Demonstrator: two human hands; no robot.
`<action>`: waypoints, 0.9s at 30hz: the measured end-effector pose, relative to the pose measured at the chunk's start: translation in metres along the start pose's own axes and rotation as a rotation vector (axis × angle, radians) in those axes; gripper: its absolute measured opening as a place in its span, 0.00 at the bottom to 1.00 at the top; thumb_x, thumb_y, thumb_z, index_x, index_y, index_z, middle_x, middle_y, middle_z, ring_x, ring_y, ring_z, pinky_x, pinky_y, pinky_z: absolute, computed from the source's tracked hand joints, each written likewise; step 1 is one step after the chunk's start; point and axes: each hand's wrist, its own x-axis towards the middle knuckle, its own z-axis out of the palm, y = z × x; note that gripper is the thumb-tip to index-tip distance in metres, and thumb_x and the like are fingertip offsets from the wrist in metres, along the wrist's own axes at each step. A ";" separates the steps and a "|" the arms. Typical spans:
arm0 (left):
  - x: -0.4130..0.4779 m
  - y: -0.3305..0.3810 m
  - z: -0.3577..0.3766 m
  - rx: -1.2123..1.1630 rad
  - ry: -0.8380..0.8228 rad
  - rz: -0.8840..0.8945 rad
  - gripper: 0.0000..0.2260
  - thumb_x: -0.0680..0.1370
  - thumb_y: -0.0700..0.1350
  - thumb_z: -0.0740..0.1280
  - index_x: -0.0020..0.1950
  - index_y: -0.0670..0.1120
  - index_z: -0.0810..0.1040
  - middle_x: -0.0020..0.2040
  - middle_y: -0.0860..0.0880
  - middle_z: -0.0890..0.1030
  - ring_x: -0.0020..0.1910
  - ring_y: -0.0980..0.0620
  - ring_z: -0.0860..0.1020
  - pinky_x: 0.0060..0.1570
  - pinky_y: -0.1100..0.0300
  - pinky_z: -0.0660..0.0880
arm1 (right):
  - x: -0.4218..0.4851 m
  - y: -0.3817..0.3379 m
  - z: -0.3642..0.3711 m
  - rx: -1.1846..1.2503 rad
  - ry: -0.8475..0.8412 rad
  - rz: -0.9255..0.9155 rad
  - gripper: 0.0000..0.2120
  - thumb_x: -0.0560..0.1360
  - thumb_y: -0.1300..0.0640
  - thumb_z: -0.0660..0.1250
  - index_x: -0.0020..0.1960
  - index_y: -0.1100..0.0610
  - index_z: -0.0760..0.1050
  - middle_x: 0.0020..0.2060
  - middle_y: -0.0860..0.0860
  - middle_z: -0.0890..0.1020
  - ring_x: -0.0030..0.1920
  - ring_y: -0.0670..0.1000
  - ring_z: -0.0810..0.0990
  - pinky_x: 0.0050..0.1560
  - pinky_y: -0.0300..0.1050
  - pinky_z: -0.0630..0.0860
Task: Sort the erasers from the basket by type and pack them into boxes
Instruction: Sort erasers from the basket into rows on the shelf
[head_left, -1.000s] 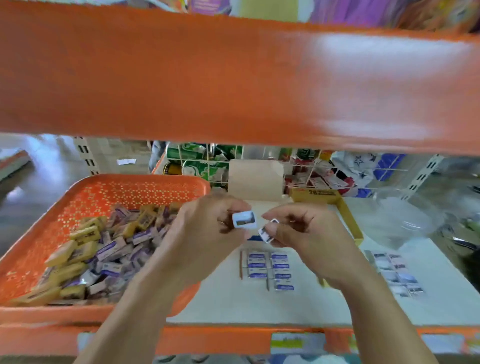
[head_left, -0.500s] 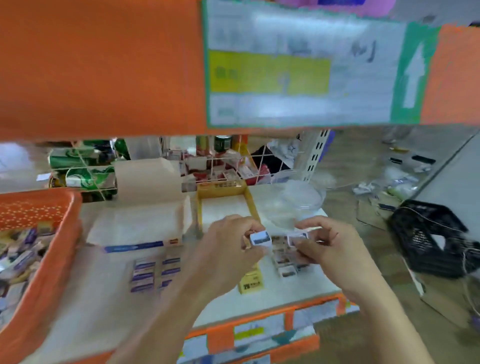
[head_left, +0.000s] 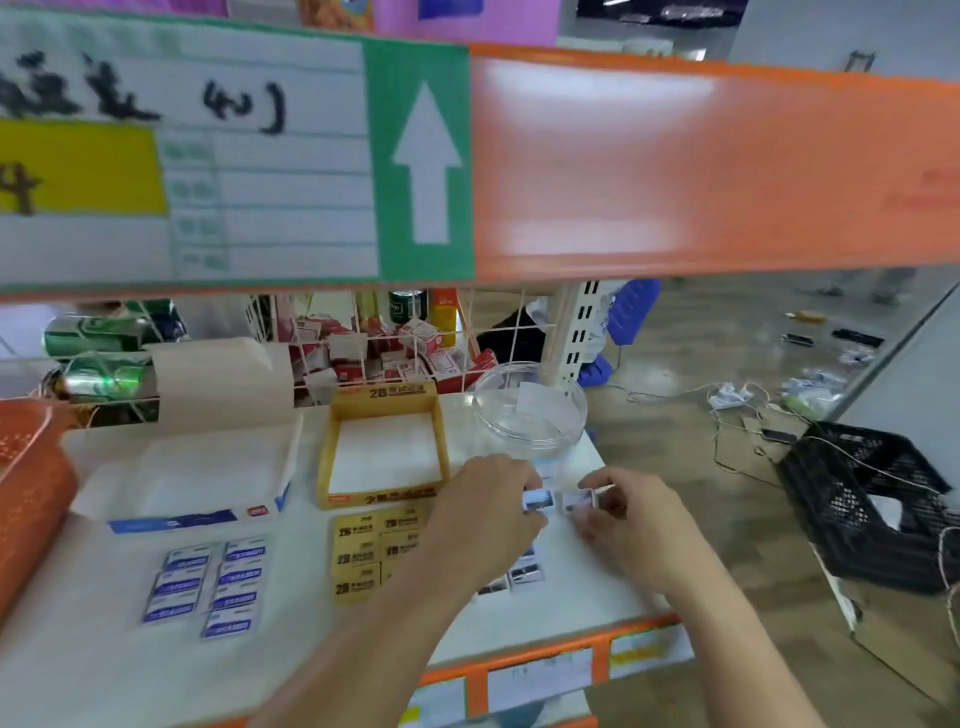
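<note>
Erasers (head_left: 537, 500) in left hand (head_left: 483, 514) and right hand (head_left: 631, 519), yellow box (head_left: 382, 402), clear jar (head_left: 530, 415) beyond

Light was bright and even. Broad white glare lay on the orange shelf beam (head_left: 675, 166), upper right. Motion blur smeared everything, and the frame edges bowed, wide-angle.

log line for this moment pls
left hand: pinches small eraser | right hand: pinches second small eraser | place: over shelf, right of yellow box
</note>
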 end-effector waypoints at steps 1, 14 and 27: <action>0.002 0.001 0.002 0.026 -0.011 -0.010 0.12 0.75 0.51 0.69 0.57 0.51 0.78 0.51 0.53 0.75 0.54 0.52 0.73 0.50 0.57 0.72 | 0.002 0.001 -0.001 -0.029 -0.009 -0.021 0.08 0.74 0.55 0.70 0.43 0.43 0.74 0.36 0.45 0.79 0.32 0.42 0.75 0.30 0.29 0.69; 0.010 -0.001 0.014 0.130 0.053 -0.064 0.18 0.73 0.57 0.70 0.62 0.54 0.78 0.54 0.53 0.76 0.57 0.52 0.69 0.57 0.57 0.65 | 0.024 0.006 0.000 -0.227 -0.108 -0.145 0.14 0.77 0.57 0.66 0.62 0.51 0.76 0.47 0.46 0.73 0.37 0.39 0.70 0.38 0.21 0.64; 0.008 0.001 0.014 0.087 0.057 -0.100 0.16 0.75 0.59 0.67 0.60 0.56 0.79 0.53 0.54 0.79 0.56 0.51 0.72 0.56 0.56 0.64 | 0.027 0.008 -0.003 -0.241 -0.095 -0.128 0.09 0.77 0.63 0.61 0.43 0.59 0.78 0.39 0.50 0.79 0.39 0.49 0.73 0.36 0.29 0.67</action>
